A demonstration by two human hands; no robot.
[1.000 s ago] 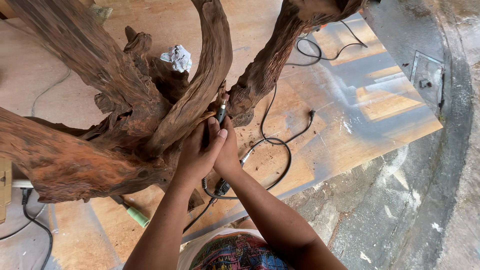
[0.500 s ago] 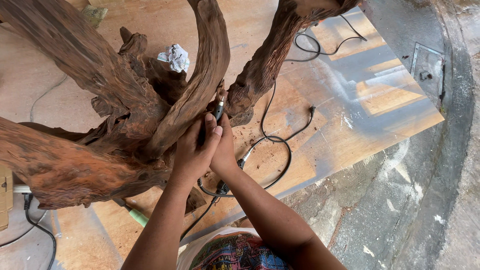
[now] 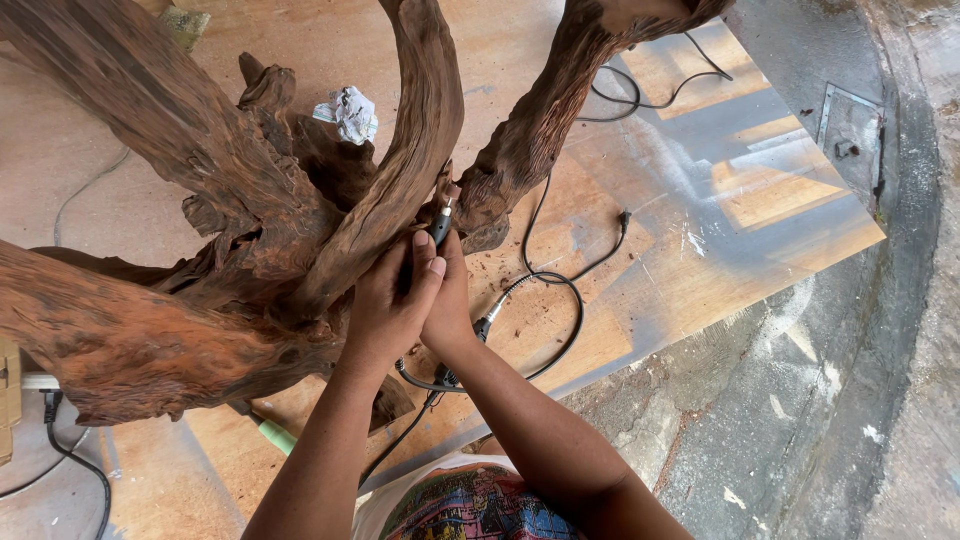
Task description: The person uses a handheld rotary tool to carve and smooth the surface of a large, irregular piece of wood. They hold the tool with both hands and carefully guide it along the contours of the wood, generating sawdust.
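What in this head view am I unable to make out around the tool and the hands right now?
- Tool tip: too small; contact with the root wood is unclear.
- Handpiece body: covered by left hand and right hand.
- Flexible shaft: its far end runs under the arms.
- Root wood branches: cut off by the top and left edges.
- Green-handled tool: mostly hidden under the wood.

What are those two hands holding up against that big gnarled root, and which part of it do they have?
A slim rotary handpiece on a flexible cable. Both the left hand and right hand wrap its body, just behind the tip touching the driftwood root.
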